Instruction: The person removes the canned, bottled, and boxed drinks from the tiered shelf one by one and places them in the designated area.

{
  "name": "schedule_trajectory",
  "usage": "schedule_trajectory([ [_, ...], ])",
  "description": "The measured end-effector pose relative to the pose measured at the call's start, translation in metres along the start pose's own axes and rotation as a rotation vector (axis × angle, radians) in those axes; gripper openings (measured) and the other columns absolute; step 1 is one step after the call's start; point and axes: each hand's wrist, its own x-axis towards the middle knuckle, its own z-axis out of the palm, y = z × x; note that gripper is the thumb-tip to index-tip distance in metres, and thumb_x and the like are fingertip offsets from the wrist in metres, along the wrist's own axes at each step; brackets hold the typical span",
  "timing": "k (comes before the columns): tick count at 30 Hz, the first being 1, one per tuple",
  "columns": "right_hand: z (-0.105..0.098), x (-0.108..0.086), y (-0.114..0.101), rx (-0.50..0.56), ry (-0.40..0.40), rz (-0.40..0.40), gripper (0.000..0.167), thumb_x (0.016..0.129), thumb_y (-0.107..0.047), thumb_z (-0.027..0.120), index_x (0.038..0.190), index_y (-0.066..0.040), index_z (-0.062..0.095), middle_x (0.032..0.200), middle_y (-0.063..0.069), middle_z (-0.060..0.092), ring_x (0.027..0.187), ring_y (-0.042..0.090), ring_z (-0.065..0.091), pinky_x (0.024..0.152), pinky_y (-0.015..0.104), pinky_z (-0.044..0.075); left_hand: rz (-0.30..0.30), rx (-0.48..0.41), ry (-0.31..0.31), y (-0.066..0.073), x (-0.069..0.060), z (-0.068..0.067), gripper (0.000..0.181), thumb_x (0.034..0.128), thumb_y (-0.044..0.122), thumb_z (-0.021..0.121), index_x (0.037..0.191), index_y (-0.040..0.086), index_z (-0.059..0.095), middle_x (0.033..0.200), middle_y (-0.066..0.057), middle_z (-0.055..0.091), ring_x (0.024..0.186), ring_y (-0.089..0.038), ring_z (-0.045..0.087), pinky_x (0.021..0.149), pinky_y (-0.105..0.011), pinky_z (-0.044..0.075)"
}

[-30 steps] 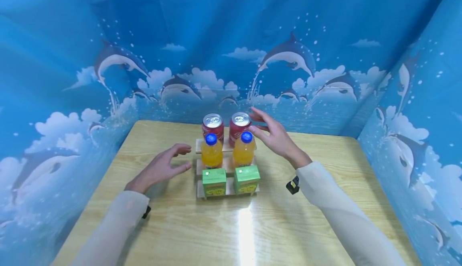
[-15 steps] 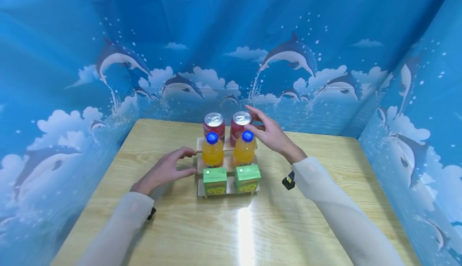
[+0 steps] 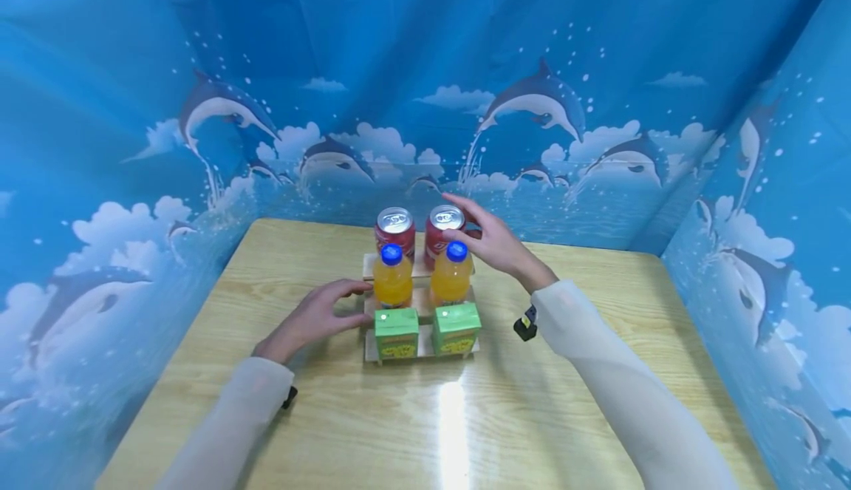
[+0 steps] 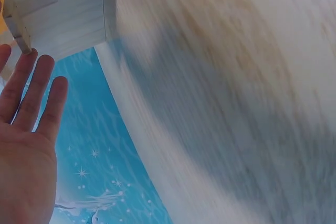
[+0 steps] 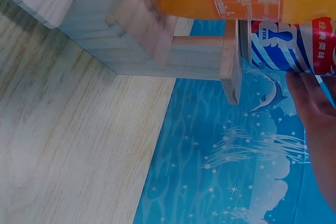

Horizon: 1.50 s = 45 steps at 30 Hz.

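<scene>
We see the right red can [image 3: 433, 239] standing upright on the rack's [image 3: 425, 342] back tier, near the worktop's [image 3: 565, 401] far edge | right grip [image 3: 497, 242], nearer, curled round it from the right | left grip [image 3: 312, 320], fingers extended, at the rack's left side

Side approaches to the wooden rack [image 3: 421, 303] occupied: left hand [image 3: 315, 320] at its left edge, right hand [image 3: 495, 242] beside the right can [image 3: 435, 242]. Right bottle [image 3: 450, 283] bars that can from the front; left bottle [image 3: 392, 284] does likewise for the left can [image 3: 395, 236]. Slim lane between the columns, narrower than a hand. Left can open from above. Curtain [image 3: 399, 69] rises behind; open tabletop [image 3: 359, 423] before the green cartons [image 3: 397, 336].
</scene>
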Motion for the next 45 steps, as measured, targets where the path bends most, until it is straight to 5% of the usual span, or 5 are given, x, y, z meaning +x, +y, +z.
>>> schedule_trajectory([
  [11,0.001,0.009,0.006,0.104,-0.074,0.044,0.076,0.102,-0.042,0.076,0.168,-0.030,0.041,0.159,0.012,0.054,0.139,0.035,0.058,0.117,0.060,0.053,0.041,0.004,0.018,0.003,0.002,0.007,0.051,0.0969,0.035,0.086,0.143,0.018,0.070,0.143,-0.004,0.072,0.138,-0.033,0.065,0.120,-0.062,0.050],
  [19,0.000,0.016,0.016,0.194,-0.111,0.070,0.074,0.098,-0.042,0.079,0.161,-0.015,0.050,0.153,0.016,0.058,0.140,0.037,0.057,0.119,0.060,0.052,0.057,0.055,0.001,0.002,0.006,0.011,0.052,0.0981,0.037,0.084,0.144,0.019,0.069,0.145,-0.002,0.071,0.140,-0.030,0.063,0.123,-0.061,0.048],
  [36,0.010,0.020,0.015,0.184,-0.008,0.099,0.056,0.103,-0.023,0.075,0.153,-0.008,0.055,0.145,0.021,0.063,0.132,0.038,0.061,0.116,0.058,0.054,0.060,0.026,0.020,-0.001,0.003,0.012,0.050,0.0972,0.033,0.084,0.142,0.016,0.070,0.145,-0.005,0.071,0.140,-0.032,0.063,0.123,-0.060,0.048],
  [45,-0.006,0.014,0.010,0.148,0.028,0.107,0.056,0.104,-0.025,0.073,0.154,-0.007,0.054,0.146,0.021,0.063,0.133,0.038,0.060,0.115,0.059,0.055,0.059,0.041,0.044,-0.003,0.002,0.015,0.051,0.0967,0.033,0.085,0.143,0.017,0.070,0.147,-0.006,0.069,0.142,-0.033,0.062,0.123,-0.061,0.047],
])
